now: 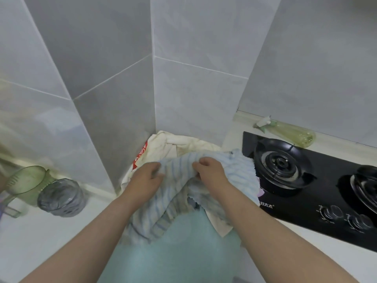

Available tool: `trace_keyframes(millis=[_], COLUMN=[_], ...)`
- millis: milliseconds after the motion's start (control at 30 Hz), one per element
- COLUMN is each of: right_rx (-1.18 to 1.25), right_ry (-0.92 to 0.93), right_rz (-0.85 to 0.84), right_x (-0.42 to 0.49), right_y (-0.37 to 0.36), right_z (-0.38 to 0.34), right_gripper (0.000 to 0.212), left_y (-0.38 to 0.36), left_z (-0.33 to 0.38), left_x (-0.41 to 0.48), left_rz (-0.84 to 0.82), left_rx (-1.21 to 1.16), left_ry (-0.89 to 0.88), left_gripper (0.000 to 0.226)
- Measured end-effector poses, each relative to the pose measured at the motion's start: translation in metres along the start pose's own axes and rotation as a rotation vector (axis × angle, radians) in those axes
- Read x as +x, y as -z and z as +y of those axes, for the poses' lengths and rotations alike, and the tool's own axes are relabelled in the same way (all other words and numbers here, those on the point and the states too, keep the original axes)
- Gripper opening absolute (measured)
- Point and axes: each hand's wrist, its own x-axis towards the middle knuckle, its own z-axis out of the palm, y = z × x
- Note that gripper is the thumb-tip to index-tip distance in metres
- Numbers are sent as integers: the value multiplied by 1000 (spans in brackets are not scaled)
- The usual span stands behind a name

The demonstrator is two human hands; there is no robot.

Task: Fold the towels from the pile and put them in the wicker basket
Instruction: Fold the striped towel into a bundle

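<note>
I see both hands on 1 blue striped towel (177, 180), which sits on top of the pile in the back corner of the worktop (51, 242), where 2 tiled walls (114, 119) meet. My left hand (145, 178) grips the towel's left edge, with the fingers curled into the cloth. My right hand (210, 170) pinches a raised fold near the towel's middle between thumb and bent fingers. Between the 2 hands the cloth is bunched and lifted a little. Its near part hangs in loose folds toward the front edge of the worktop.

Behind the striped towel, a crumpled cream towel (183, 145) lies hard against the corner. A red strip with white print (140, 156) shows at the cream towel's left side, touching the wall. In front, a plain teal towel (179, 246) is spread under the striped one and reaches the front edge between my forearms.

On the right side of the worktop, just beside the pile, is a black gas hob (318, 193) with 2 burners and 2 knobs. A pale green spray bottle (291, 133) lies on its side behind the hob, along the back edge. On the left side, near the wall, a clear green jug (24, 182) touches a grey glass jar (61, 198). Both are blurred.
</note>
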Motion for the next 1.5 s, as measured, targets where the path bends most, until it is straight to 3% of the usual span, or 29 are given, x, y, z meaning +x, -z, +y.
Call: trace_keyframes(millis=[167, 400, 467, 567, 700, 800, 1000, 1100, 1233, 1367, 1433, 1500], right_rx=[129, 146, 142, 100, 120, 152, 211, 202, 53, -9, -4, 37], right_ry=[-23, -102, -111, -117, -193, -242, -246, -162, -36, 76, 100, 106], right_rz=[-59, -73, -97, -183, -278, -300, -185, 34, 244, 287, 279, 272], right_x=[-36, -89, -102, -119, -131, -132, -119, -101, -76, -64, -61, -61], right_y=[21, 47, 58, 76, 87, 88, 80, 79, 79, 73, 69, 68], right_z=[10, 52, 64, 80, 105, 120, 142, 138, 131, 142, 151, 156], right_gripper=[16, 25, 33, 21, 12, 4, 48, 23, 35, 43, 43, 39], left_y=[-17, -43, -49, -55, -69, -83, -85, -89, -94, -90, -88, -81], left_z=[-10, 6, 5, 5, 17, 6, -10, -18, -26, -34, -36, -32], left_x=[-10, -46, -53, -52, -54, -54, -44, -30, -17, -8, -9, -13], left_rz=[-17, -23, 34, 212, 75, 39, 83, 152, 192, 230, 229, 82], left_rx=[103, 231, 258, 291, 233, 161, 204, 216, 56, -118, -242, -644], left_ry=[126, 195, 193, 210, 327, 338, 208, 144, 192, 261, 324, 424], left_gripper=[22, 17, 23, 37, 28, 34, 30, 30, 28, 68, 60, 39])
